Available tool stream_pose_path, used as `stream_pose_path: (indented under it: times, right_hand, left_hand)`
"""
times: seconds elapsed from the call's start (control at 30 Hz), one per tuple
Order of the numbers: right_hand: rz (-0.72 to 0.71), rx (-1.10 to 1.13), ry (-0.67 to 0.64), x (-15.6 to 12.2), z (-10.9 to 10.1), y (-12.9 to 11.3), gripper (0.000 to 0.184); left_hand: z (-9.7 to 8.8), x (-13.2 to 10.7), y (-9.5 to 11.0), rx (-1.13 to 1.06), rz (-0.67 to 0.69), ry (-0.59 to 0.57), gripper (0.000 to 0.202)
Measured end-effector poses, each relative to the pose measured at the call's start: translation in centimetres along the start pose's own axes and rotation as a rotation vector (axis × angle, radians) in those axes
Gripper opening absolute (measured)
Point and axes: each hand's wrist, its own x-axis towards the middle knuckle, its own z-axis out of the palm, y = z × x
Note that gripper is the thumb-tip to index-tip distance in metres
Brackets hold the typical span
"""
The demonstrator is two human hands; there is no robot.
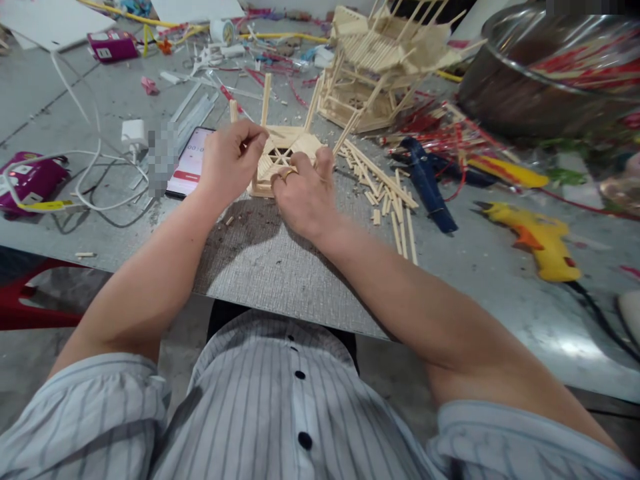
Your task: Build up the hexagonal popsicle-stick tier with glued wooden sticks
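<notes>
Cluttered grey tabletop fills the view, strewn with cables, offcuts and plastic wrapping, though one bare stretch of the table (280, 267) lies right before the person, which probably gives the forearms room. At its far side sits the small wooden frame (305, 141), upright with thin posts rising from its rim, close enough to reach without stretching. The right hand (303, 197) lies over its near right side, fingers bent against the wood, seemingly to steady something so light; whether they grip or merely press, the view cannot tell. The left hand (230, 157) is at the frame's left side, fingertips drawn together as if for fine handling, but what lies between them, if anything, is too small to make out. Loose sticks (400, 213) lie just to the right, handy for that side, with a blue-handled tool (430, 190) beside them and a yellow glue gun (537, 240) farther right, its nozzle turned inward. Behind the frame stands a taller wooden model (370, 50), perhaps set back to leave space for the hands
</notes>
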Motion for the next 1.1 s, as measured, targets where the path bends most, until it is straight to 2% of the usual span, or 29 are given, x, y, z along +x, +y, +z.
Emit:
stream_pose_path:
  times: [0.17, 0.37, 0.53, 0.67, 0.9, 1.0, 1.1]
  right_hand:
    - [0.030, -0.057, -0.052, 0.1, -0.2, 0.0, 0.027]
    - [0.061, 0.055, -0.011, 0.1, -0.1, 0.1, 0.021]
    - [0.023, -0.005, 0.048, 0.0, 0.2, 0.3, 0.027]
    - [0.016, -0.032, 0.028, -0.1, 0.0, 0.2, 0.029]
    - [0.044, 0.030, 0.014, -0.1, -0.4, 0.1, 0.024]
    - [0.057, -0.020, -0.004, -0.1, -0.5, -0.2, 0.022]
    - [0.026, -0.167, -0.065, -0.2, -1.2, -0.8, 0.026]
  left_hand:
    - [0.1, 0.3, -0.3, 0.028, -0.019, -0.034, 0.021]
    - [0.1, 0.4, -0.1, 0.006, -0.031, -0.041, 0.028]
    - [0.2, 0.3, 0.0, -0.013, -0.002, -0.010, 0.028]
    - [0.2, 0.3, -0.2, -0.008, -0.003, -0.024, 0.031]
    - [0.2, 0.1, -0.2, -0.021, 0.025, -0.001, 0.023]
    - [0.2, 0.1, -0.1, -0.007, 0.028, -0.002, 0.022]
    - [0.2, 0.1, -0.4, 0.017, 0.055, -0.008, 0.024]
